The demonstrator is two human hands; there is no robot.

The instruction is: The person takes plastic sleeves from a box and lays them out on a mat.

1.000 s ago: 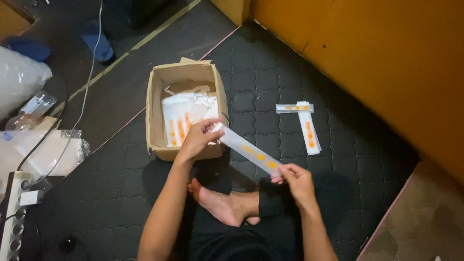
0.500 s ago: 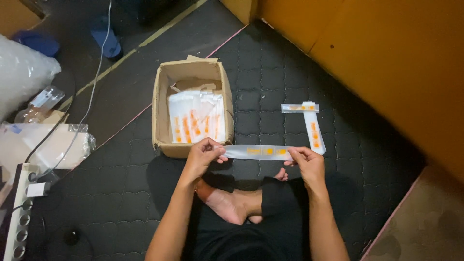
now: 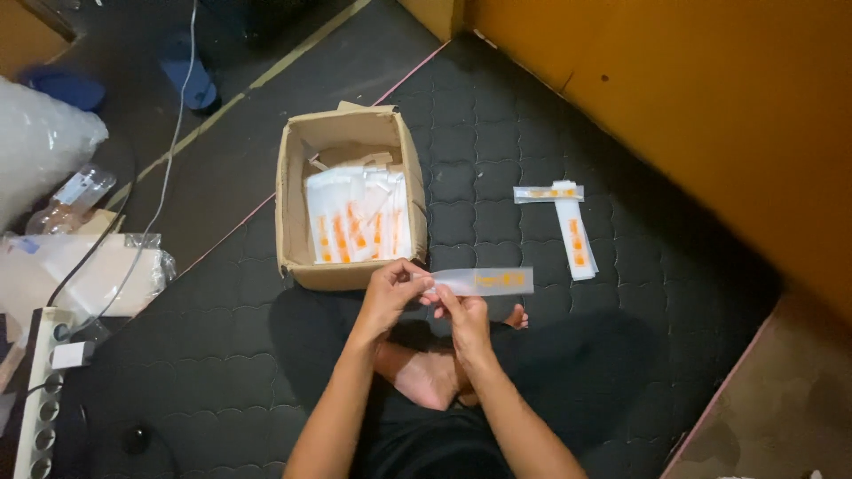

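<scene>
Pinching one translucent packet (image 3: 484, 282) mid-frame, left hand (image 3: 390, 293) and right hand (image 3: 461, 312) both grip its end below the cardboard box (image 3: 351, 266).

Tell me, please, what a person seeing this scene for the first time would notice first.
First come the two hands, left hand and right hand, together at the middle, pinching the left end of a long clear packet with orange print. Just behind them stands an open cardboard box filled with more white and orange packets. On the dark mat to the right, two packets lie crossed near the orange wall.
</scene>
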